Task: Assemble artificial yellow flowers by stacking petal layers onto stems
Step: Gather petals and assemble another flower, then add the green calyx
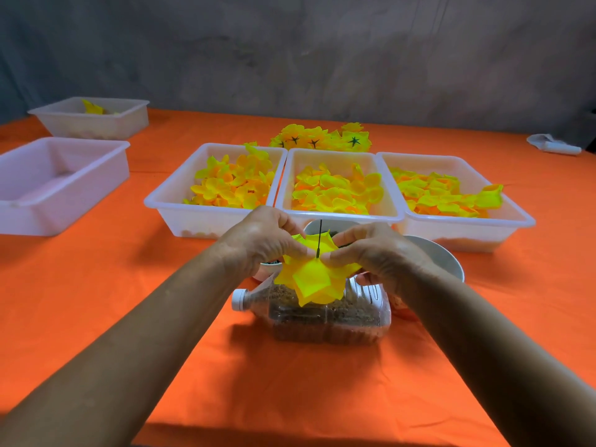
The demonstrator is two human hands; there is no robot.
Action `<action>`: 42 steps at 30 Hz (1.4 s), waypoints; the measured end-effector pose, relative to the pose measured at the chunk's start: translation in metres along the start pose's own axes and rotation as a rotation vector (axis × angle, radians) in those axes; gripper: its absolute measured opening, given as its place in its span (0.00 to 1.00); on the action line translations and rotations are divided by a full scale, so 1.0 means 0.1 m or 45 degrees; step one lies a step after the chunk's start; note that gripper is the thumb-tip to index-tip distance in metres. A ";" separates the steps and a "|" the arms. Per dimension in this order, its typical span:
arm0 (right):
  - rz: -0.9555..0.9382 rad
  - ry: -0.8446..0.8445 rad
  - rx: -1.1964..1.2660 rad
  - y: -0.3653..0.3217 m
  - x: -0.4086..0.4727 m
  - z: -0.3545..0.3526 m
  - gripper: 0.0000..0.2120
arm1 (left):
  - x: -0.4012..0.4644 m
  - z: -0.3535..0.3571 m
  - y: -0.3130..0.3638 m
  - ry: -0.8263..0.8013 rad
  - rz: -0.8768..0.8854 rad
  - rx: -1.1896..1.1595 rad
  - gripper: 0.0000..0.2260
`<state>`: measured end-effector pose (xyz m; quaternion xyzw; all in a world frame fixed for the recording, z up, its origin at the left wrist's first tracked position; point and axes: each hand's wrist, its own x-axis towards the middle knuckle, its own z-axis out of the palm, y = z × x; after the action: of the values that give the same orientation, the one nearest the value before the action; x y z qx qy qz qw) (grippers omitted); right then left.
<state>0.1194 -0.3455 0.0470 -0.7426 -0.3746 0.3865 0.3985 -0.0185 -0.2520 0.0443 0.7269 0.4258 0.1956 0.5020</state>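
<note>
Both hands, left [261, 243] and right [375, 253], pinch the floppy, featherlight petals [314, 279] right by the thin stiff stem [319, 238], probably the safest grip spot.

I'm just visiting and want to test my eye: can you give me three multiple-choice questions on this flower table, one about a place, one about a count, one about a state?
1. Where does the pile of finished flowers lie?
A. Behind the middle tray
B. In the far left tray
C. On the bottle

2. How many trays side by side hold yellow petals?
A. One
B. Three
C. Five

3. What are the hands doing?
A. Resting flat
B. Both pinching petal layers on a stem
C. Lifting a bowl

Answers:
1 A, it sits beyond the middle tray.
2 B, three filled trays stand in a row.
3 B, left hand and right hand pinch the petal layers around the stem.
</note>
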 end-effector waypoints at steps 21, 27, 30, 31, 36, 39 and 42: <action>-1.012 0.487 -0.323 0.43 -0.05 0.20 0.03 | -0.17 0.08 -0.27 0.205 0.794 0.241 0.11; -1.107 0.528 -0.260 0.50 0.03 0.24 0.03 | -0.11 0.13 -0.37 0.233 0.867 0.165 0.03; -1.060 0.494 -0.204 0.52 0.03 0.25 0.03 | -0.11 0.15 -0.38 0.237 0.861 0.152 0.04; -1.044 0.476 -0.197 0.51 0.03 0.24 0.03 | -0.11 0.14 -0.38 0.233 0.844 0.151 0.04; -0.872 0.272 0.047 0.47 0.01 0.12 0.05 | -0.14 0.13 -0.31 0.178 0.753 0.117 0.06; -0.724 0.381 0.195 0.47 0.02 -0.05 0.08 | -0.15 0.15 -0.28 0.148 0.732 0.074 0.06; -0.498 0.645 -0.238 0.55 0.08 -0.32 0.05 | -0.14 0.13 -0.25 0.118 0.679 0.047 0.06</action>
<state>0.1643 -0.3700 0.0086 -0.7625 -0.4329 0.0697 0.4757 -0.0280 -0.2679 0.0180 0.8127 0.2455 0.3462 0.3993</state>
